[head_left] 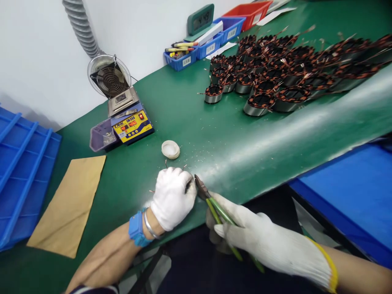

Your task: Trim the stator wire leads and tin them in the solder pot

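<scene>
My left hand point(174, 198), in a white glove, is closed and rests low over the green bench. Copper wire ends poke out around it, like those on the wound stators; the stator body under the palm is hidden. My right hand point(254, 228), gloved in white with a yellow cuff, is wrapped round the green handles of side cutters point(201, 188). Their dark jaws touch or nearly touch the left hand's thumb side; I cannot tell whether a wire lies between them. Just beyond the left hand sits a small round white dish point(170, 149).
Many wound stators point(260, 102) crowd the back right. A yellow-faced solder pot point(131, 124) with a fume duct point(81, 26) stands at the back left, near brown cardboard point(69, 204) and a blue crate point(24, 175). Small blue bins point(180, 62) and a clock point(200, 19) line the wall.
</scene>
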The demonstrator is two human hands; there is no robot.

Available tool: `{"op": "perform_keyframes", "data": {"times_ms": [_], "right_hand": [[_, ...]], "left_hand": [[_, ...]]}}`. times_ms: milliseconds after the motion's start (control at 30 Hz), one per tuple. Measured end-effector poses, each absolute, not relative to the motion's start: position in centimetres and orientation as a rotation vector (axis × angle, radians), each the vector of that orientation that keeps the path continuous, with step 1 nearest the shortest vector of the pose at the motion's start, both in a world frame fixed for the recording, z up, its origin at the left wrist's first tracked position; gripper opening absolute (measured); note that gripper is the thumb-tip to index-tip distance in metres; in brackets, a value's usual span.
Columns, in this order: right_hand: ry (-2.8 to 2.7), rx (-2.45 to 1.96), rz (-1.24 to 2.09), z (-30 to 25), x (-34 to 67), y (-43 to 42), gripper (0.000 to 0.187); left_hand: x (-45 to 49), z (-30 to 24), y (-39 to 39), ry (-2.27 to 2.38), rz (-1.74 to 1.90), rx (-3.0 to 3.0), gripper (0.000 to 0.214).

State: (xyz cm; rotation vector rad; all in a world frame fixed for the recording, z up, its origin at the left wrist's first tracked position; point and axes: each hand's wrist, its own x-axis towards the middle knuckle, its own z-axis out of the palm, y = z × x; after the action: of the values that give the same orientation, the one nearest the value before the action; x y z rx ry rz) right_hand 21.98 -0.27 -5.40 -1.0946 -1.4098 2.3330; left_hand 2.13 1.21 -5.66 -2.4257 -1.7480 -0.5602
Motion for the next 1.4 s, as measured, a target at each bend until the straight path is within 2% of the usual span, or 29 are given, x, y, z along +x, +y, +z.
{"op": "perform_keyframes", "data": {"times_ms": [100, 300, 533, 633, 867, 1100, 1267, 1400], "right_hand": [[-1.491, -1.103, 2.305, -5.0, 22.0, -0.1, 0.065], [-1.528, -1.129, 2.242, -4.8, 22.2, 0.1, 0.063], [-1.519, -1.138, 2.236, -5.7, 22.1, -0.3, 0.084], [-1.526, -1.211, 2.242, -5.9, 22.1, -0.5, 0.086], [-1.708, -1.279, 2.169, -5.8, 22.5, -0.1, 0.074], [-1.586, -1.084, 2.294, -5.1, 23.6, 1.4, 0.062], [-1.686, -1.154, 2.254, -4.6, 23.3, 1.6, 0.040], [-1.613, -1.151, 2.261, -5.0, 22.7, 1.4, 0.035]], "left_hand": [[2.2, -5.6, 1.2, -1.748, -0.566, -2.414, 0.018], [2.2, -5.7, 1.2, -1.753, -0.528, -2.431, 0.018], [2.1, -5.5, 1.1, -1.773, -0.494, -2.438, 0.017], [2.1, -5.5, 1.1, -1.776, -0.481, -2.456, 0.017], [1.9, -5.5, 1.2, -1.775, -0.530, -2.485, 0.018], [0.4, -4.0, 1.1, -1.696, -0.851, -2.834, 0.006], [0.5, -4.5, 1.0, -1.726, -1.049, -2.540, 0.006], [1.0, -5.4, 1.0, -1.743, -0.909, -2.436, 0.006]]}}
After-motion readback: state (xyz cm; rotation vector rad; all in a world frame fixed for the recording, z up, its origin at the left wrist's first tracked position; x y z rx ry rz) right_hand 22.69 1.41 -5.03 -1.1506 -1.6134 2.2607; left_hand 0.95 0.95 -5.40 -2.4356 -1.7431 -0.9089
